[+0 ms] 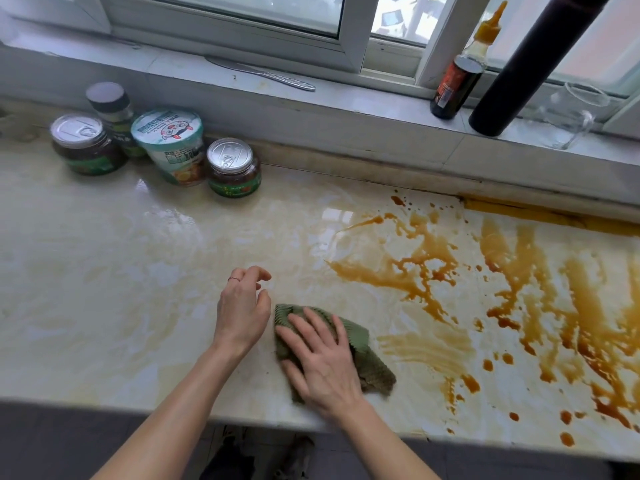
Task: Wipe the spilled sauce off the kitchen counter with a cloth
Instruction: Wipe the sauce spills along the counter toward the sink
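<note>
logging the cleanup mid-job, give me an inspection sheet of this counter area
surface: pale marble counter, glossy, faint smears at left and centre
job's things: brown sauce spill spread over the right side, reaching the front edge; green cloth lies left of it
clutter: two foil-lidded jars, a cup tub and a dark-capped jar at back left
grippers: right hand flat on the cloth; left hand beside it, empty, fingers curled
cables: nothing seen
surroundings: window sill holding a sauce bottle, dark cylinder, clear glass jug, metal utensil
</note>
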{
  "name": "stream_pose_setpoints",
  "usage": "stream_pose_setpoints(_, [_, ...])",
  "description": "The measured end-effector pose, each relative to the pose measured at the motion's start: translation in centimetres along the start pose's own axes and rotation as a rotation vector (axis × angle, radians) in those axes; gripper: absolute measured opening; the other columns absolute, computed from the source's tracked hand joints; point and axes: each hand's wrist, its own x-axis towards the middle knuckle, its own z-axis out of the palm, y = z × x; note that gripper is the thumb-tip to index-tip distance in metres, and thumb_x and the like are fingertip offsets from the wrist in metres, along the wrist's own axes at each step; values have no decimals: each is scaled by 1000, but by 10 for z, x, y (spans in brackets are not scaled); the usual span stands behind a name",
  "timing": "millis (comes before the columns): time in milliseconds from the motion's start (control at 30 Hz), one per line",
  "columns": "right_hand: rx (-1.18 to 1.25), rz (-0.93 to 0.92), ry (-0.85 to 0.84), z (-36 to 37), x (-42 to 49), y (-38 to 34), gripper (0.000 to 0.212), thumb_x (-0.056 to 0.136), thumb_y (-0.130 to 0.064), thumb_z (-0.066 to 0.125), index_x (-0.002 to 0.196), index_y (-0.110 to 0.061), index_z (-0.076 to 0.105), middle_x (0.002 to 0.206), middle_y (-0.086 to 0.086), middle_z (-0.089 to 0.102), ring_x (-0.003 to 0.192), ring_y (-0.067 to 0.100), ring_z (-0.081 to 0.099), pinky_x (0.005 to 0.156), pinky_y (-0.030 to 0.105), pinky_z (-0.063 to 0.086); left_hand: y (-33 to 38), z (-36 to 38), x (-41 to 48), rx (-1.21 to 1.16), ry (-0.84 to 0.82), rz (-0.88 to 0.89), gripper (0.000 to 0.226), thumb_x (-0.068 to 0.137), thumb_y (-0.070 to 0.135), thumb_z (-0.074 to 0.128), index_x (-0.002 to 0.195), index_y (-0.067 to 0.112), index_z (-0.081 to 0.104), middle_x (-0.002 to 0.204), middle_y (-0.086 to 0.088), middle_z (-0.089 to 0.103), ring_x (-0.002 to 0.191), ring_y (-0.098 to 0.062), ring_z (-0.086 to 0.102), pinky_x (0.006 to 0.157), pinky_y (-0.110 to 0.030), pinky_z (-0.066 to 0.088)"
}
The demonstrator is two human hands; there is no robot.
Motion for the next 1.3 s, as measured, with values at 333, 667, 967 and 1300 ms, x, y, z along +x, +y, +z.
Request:
stream_pose_setpoints(333, [103,8,201,-9,-24,32,48,82,-13,49,127,-19,62,144,0,51,130,23,48,98,45,42,-10,-6,2,-7,-10,-27,25,82,2,49,101,16,59,105,-2,55,89,-17,58,78,-37,50])
stream_pose_setpoints(667, [-91,-356,1,18,10,-13,49,91,-41,52,140,-37,48,151,-10,42,145,19,29,111,64,21,-17,-12,11,2,36,-7,25,81,0,48,98,15,60,102,-2,56,84,-17,57,77,-38,50])
stream_pose_setpoints(967, [36,181,296,4,3,22,44,87,-20,51,128,-26,64,139,-5,57,127,26,51,103,48,36,-16,-15,13,-7,5,-45,26,84,1,47,102,14,59,106,-3,56,86,-13,55,77,-32,48])
stream_pose_setpoints(1300, [21,-152,40,31,14,-78,38,90,-42,53,124,-27,58,131,-4,56,134,25,40,114,56,21,-7,-2,1,144,-39,69,27,85,1,46,106,11,59,109,-8,55,93,-24,58,73,-36,47])
